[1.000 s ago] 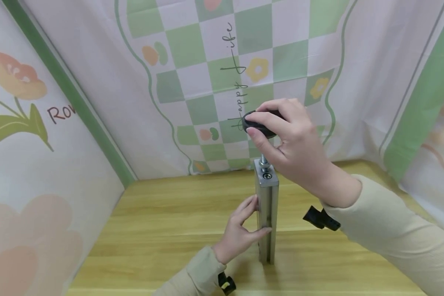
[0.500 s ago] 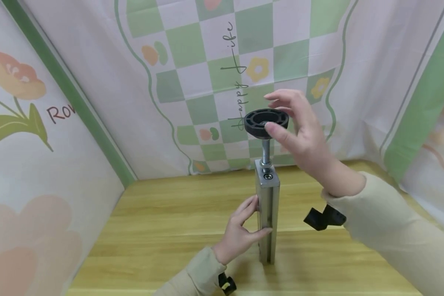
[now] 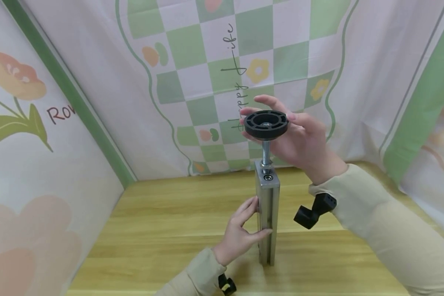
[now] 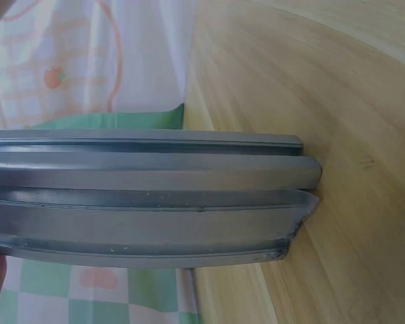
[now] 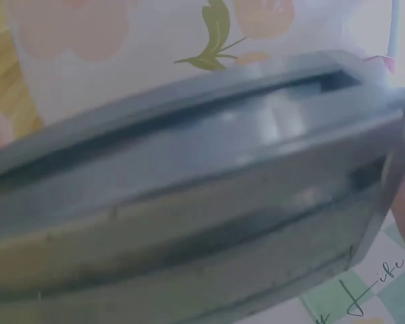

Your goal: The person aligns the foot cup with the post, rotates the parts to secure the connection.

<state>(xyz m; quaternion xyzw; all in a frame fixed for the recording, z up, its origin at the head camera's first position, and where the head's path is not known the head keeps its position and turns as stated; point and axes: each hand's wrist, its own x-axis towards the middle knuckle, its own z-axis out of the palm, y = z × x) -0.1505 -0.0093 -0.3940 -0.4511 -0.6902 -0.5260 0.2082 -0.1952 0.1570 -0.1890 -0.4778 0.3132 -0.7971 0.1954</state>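
Note:
An aluminium profile point(image 3: 272, 213) stands upright on the wooden table. My left hand point(image 3: 237, 236) holds it low down, thumb across the near face and fingers along its left side. Out of the end plate point(image 3: 267, 183) on top rises a threaded rod point(image 3: 266, 153) with a nut at its base. The rod carries a round black levelling foot point(image 3: 266, 132). My right hand point(image 3: 299, 144) is round this foot, thumb at the right rim, fingers reaching behind to the left. In the left wrist view the profile's slotted lower end point(image 4: 148, 175) meets the table.
The wood-grain table point(image 3: 163, 230) spreads around the profile. A printed curtain point(image 3: 192, 82) with green checks hangs close behind, and a flowered panel point(image 3: 22, 164) borders the left. Black camera mounts sit on both wrists, the right one point(image 3: 314, 211) jutting inward.
My right hand let go of the foot, lifted back from it, then came round again with the wrist turned, thumb now at the right rim. The left hand and profile have stayed put.

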